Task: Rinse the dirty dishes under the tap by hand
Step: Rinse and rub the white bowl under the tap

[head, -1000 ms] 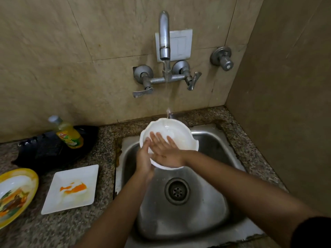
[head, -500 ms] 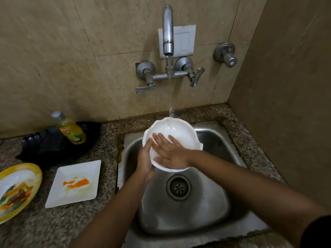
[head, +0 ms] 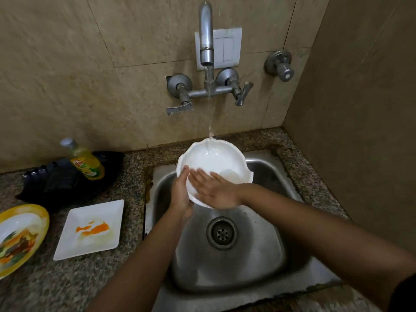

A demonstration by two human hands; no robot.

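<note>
White bowl (head: 216, 163) held over the sink (head: 265, 266), under the tap (head: 206, 34) stream. Left hand (head: 180, 194) grip clamped on its rim; right hand (head: 216, 192) flat and open inside, rubbing. Rinsing under way; square plate (head: 90, 230) and yellow plate (head: 20, 237) wait soiled on the worktop (head: 67, 289). Bottle (head: 84, 161) label unreadable.

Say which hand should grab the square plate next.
Left, probably. The square plate lies on the counter left of the sink, nearest the left hand; the right hand would cross over the bowl.

Head view, close above sink (head: 258, 278), facing down towards wall
</note>
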